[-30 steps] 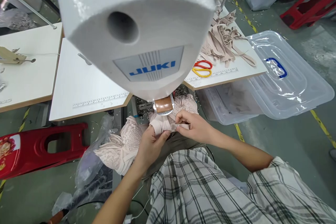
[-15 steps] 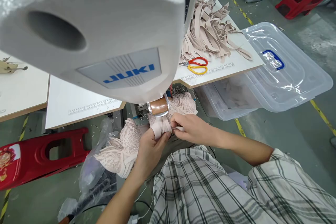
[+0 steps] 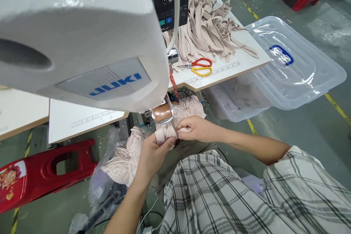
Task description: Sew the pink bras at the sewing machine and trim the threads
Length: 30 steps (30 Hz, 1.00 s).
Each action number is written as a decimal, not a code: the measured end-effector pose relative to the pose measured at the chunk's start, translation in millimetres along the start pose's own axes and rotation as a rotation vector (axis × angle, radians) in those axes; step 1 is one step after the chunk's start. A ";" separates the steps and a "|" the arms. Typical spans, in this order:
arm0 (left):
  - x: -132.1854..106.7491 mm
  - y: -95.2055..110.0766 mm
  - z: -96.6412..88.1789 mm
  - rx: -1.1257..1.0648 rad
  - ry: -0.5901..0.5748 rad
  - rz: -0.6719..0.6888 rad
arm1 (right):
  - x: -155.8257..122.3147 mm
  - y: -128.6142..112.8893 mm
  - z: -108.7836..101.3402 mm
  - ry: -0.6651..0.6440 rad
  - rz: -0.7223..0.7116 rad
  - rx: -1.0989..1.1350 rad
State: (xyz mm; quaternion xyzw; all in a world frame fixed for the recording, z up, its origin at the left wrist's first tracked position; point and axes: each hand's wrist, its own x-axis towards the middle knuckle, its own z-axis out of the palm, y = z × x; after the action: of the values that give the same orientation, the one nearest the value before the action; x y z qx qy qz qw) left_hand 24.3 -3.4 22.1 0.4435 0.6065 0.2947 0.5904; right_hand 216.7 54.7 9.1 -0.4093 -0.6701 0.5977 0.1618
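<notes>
A pale pink strap (image 3: 166, 134) is stretched between my two hands, just below the sewing machine's (image 3: 117, 80) needle area. My left hand (image 3: 153, 153) pinches its left part between thumb and fingers. Close beside it, my right hand (image 3: 199, 128) is closed on the strap's other part, with a bit of pale fabric showing in its curled fingers. Pink lace bras (image 3: 126, 159) lie bunched under and to the left of my hands, and more lace (image 3: 192, 106) shows behind them. A brown guard (image 3: 162, 112) in a metal frame sits right above the strap and hides the needle.
Scissors (image 3: 201, 67) with red and yellow handles lie on the white table (image 3: 246, 55), before a heap of pink straps (image 3: 208, 29). A control panel (image 3: 170, 2) stands behind. Right, a clear bin lid (image 3: 307, 69); left, a red stool (image 3: 49, 172).
The view has shifted, so the machine head appears farther left and the control panel shows more. Both hands keep their hold on the strap, almost in the same place.
</notes>
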 end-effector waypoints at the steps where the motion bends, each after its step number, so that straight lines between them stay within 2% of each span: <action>1: 0.8 -1.3 0.0 -0.013 -0.002 -0.014 | -0.4 -0.2 0.1 -0.014 0.029 0.039; 6: 2.7 -6.2 0.1 -0.105 0.023 -0.034 | -1.7 -1.5 -2.0 -0.040 0.087 0.125; 21: 4.0 -10.7 2.0 -0.249 -0.033 -0.093 | 0.4 3.1 -0.5 -0.103 0.156 0.184; 26: 3.9 -12.5 4.1 -0.240 0.033 -0.088 | 0.4 3.1 1.6 -0.097 0.147 0.215; 30: 3.2 -13.2 11.4 -0.285 0.090 -0.080 | -1.8 2.6 5.9 -0.019 0.097 0.134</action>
State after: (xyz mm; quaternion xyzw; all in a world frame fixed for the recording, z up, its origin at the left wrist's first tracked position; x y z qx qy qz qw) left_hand 33.3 -8.2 7.5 0.3172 0.6017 0.3737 0.6306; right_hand 214.6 49.3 5.8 -0.4240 -0.6094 0.6522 0.1535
